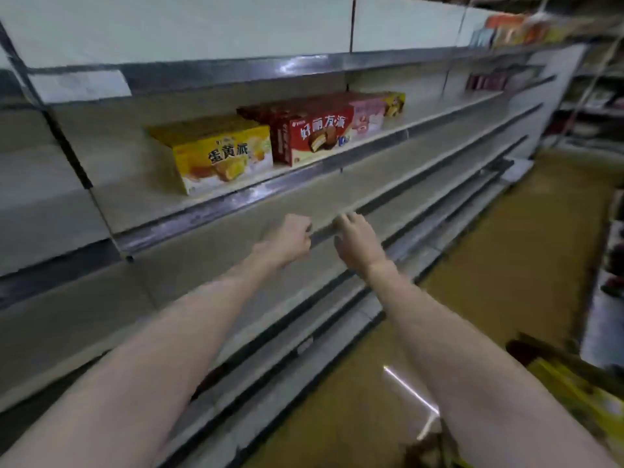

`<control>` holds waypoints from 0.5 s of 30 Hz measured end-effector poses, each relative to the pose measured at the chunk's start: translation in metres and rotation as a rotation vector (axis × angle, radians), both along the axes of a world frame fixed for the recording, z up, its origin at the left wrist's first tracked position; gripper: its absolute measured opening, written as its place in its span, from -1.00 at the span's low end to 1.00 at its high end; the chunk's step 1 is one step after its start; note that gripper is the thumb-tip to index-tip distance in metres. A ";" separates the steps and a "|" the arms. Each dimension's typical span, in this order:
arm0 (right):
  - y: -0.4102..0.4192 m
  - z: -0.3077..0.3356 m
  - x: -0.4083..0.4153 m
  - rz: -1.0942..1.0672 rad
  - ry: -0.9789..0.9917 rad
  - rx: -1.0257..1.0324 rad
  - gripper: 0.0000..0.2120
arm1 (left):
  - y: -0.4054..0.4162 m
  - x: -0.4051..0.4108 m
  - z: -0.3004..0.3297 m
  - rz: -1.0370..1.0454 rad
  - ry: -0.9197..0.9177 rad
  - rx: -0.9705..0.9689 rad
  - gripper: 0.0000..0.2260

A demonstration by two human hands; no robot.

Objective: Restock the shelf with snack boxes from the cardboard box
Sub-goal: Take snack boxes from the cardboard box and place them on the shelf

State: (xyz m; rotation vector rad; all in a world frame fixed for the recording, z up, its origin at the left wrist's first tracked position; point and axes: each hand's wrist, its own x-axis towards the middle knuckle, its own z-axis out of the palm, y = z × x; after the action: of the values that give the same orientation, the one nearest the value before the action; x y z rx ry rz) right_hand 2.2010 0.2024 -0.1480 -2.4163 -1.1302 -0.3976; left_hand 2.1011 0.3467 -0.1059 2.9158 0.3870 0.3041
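A row of snack boxes stands on the second shelf (141,197): a yellow box (223,157) at the left, a red box (314,133) beside it, then a pink box (368,114) and a small yellow box (395,103) farther right. Both my arms reach out in front of the bare shelf below that row. My left hand (287,239) has curled fingers and holds nothing. My right hand (356,244) hangs with loosely bent fingers, also holding nothing. The hands are close together, near the lower shelf's front rail (337,231). Yellow packs (587,396) show at the lower right; the cardboard box is not clearly visible.
Several long bare shelves run to the right, toward more goods (513,28) on the far top shelf and dark packs (486,81) below them. The yellow-brown floor (506,265) of the aisle lies at the right, with another shelving unit (607,265) at the right edge.
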 end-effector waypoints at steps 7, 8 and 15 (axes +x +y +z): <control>-0.150 -0.080 -0.093 -0.224 0.203 -0.022 -0.83 | -0.128 -0.030 -0.087 -0.236 0.040 -0.335 -0.93; -0.168 -0.088 -0.108 -0.270 0.244 -0.041 -0.83 | -0.145 -0.035 -0.100 -0.266 0.049 -0.393 -0.93; -0.265 -0.133 -0.178 -0.510 0.416 -0.149 -0.86 | -0.227 -0.065 -0.174 -0.391 0.114 -0.465 -0.86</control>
State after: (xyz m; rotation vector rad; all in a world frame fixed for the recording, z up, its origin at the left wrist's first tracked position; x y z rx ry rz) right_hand 2.0229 -0.0625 -0.2806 -2.7306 -0.3719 0.0495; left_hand 2.0359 0.1195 -0.2797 2.4786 -0.0952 -0.0139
